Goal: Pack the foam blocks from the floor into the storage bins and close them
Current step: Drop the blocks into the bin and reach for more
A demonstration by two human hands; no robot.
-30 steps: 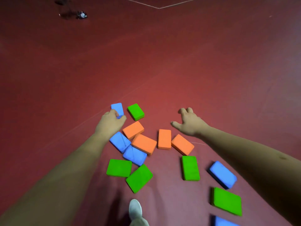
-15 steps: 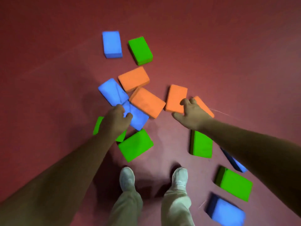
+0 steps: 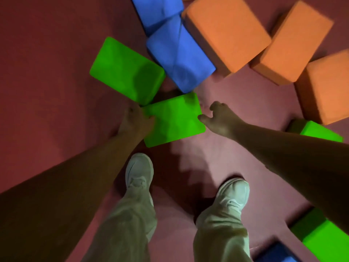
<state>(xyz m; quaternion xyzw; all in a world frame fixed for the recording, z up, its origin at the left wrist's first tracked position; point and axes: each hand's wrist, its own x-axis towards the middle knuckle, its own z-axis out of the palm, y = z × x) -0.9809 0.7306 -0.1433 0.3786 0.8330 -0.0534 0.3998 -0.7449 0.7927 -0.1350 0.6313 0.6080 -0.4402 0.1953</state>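
Several foam blocks lie on the dark red floor. A green block [image 3: 173, 118] lies flat just ahead of my feet. My left hand [image 3: 136, 121] grips its left edge, thumb on top. My right hand [image 3: 220, 116] is at its right edge with the thumb touching the block and the fingers loosely spread above the floor. A second green block [image 3: 126, 70] and a blue block [image 3: 179, 55] lie just beyond. No storage bin is in view.
Three orange blocks [image 3: 226, 33] [image 3: 292, 44] [image 3: 328, 87] lie at the upper right, another blue block [image 3: 156, 8] at the top. More green blocks [image 3: 321, 132] [image 3: 321, 241] and a blue one [image 3: 277, 257] lie to the right. My shoes [image 3: 139, 171] [image 3: 234, 191] stand below the hands.
I have bent much lower, so the blocks look far larger. Both hands came down and toward my feet onto the nearest green block; the left one now grips its edge.
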